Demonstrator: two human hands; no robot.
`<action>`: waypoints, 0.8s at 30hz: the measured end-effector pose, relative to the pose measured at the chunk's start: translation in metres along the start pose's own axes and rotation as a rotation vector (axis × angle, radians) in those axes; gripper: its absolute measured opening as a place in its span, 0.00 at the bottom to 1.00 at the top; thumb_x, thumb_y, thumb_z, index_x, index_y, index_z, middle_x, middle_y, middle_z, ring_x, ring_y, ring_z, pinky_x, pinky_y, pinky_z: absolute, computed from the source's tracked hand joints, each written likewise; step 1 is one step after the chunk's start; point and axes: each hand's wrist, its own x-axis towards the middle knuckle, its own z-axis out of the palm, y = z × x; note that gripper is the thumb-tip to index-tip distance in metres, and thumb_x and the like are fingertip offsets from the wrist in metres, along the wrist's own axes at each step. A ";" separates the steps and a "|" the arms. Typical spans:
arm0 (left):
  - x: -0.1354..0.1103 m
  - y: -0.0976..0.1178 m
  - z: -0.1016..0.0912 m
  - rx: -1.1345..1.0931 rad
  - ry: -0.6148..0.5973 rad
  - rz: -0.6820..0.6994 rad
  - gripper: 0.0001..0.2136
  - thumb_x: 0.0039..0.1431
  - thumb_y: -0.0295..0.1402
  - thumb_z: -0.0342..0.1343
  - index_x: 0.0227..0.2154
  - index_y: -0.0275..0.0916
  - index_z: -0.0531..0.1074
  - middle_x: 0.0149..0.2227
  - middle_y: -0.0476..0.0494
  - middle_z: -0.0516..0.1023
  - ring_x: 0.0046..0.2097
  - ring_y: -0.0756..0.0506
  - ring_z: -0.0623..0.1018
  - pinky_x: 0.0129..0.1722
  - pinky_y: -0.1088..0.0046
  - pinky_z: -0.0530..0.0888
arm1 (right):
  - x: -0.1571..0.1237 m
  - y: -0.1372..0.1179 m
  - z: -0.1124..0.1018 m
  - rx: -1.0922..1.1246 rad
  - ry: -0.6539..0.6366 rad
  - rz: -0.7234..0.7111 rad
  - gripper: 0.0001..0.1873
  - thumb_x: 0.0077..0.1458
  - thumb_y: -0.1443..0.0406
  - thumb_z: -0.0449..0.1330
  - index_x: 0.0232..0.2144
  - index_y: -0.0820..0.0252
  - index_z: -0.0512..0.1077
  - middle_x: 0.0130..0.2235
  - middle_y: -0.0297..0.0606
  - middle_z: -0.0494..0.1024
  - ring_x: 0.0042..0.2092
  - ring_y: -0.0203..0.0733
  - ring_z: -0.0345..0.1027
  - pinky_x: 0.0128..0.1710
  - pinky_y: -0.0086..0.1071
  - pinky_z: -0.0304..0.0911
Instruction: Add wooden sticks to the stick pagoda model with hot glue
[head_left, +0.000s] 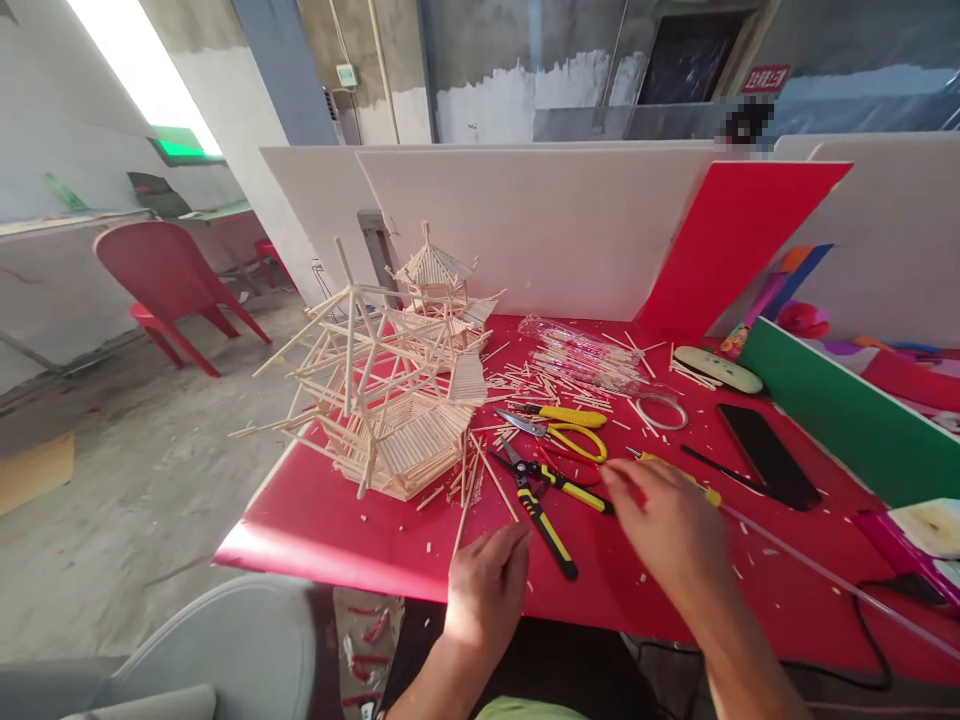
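My left hand is closed at the table's front edge, its fingers curled in; whatever they hold, if anything, is hidden. A thin wooden stick ends close to its knuckles. My right hand hovers over the red table with fingers bent together, and I cannot make out anything in them. Just behind it lies a yellow-handled tool, partly covered by the hand. Between both hands rest black-and-yellow pruning shears, spread apart. Yellow-handled scissors and a yellow cutter lie beyond. A stick-built pavilion frame stands to the left.
Behind the frame stands a smaller stick pagoda. Loose sticks and a plastic bag of sticks cover the table's back. A tape roll, a phone and a green board are right. A grey stool sits below left.
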 end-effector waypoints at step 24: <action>-0.020 -0.005 -0.071 0.226 0.222 0.113 0.08 0.59 0.22 0.56 0.35 0.42 0.76 0.36 0.44 0.80 0.39 0.44 0.78 0.39 0.64 0.77 | 0.020 -0.120 0.076 0.045 -0.386 -0.325 0.09 0.60 0.63 0.58 0.39 0.53 0.79 0.38 0.38 0.78 0.46 0.46 0.69 0.43 0.34 0.62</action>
